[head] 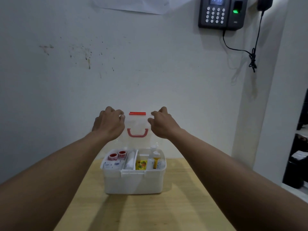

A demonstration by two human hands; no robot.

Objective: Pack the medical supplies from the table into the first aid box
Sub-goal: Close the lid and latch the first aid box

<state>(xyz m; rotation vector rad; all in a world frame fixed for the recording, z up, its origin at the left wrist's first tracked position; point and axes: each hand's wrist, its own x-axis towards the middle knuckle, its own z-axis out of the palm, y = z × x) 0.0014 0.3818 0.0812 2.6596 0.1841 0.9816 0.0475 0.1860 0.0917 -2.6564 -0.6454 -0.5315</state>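
Gripping: both hands hold the raised lid (137,125) of the box (134,180), one at each top corner.
Left hand (109,124): fingers curled over the lid's upper left corner, knuckles toward the camera, closed on the edge.
Right hand (162,124): fingers curled over the lid's upper right corner, closed on the edge in the same way.
Lid: clear plastic, standing nearly upright behind the box, hinged at the back; a red latch (137,113) sits on its top edge between the two hands, and a red handle (137,132) hangs lower on its face.
Box: white, open, resting on the table (183,205) close to the wall (83,72); a divider (135,158) splits the inside into left and right compartments.
Left compartment: two red tape rolls (117,155) at the back, flat white packets (112,165) in front of them, and a white roll (130,161) leaning against the divider.
Right compartment: a yellow packet (141,165) beside the divider, then white bottles (154,158) standing upright at the right end; one has a yellowish body.
Table: light wood, bare around the box; arm shadows fall across it.
Wall: pale, scuffed and stained on the left; a dark keypad clock (221,12) with a green light is mounted top right, and a black cable (253,54) hangs from it.
Arms: both bare, reaching forward from the bottom corners, well apart at the elbows and narrowing toward the lid.
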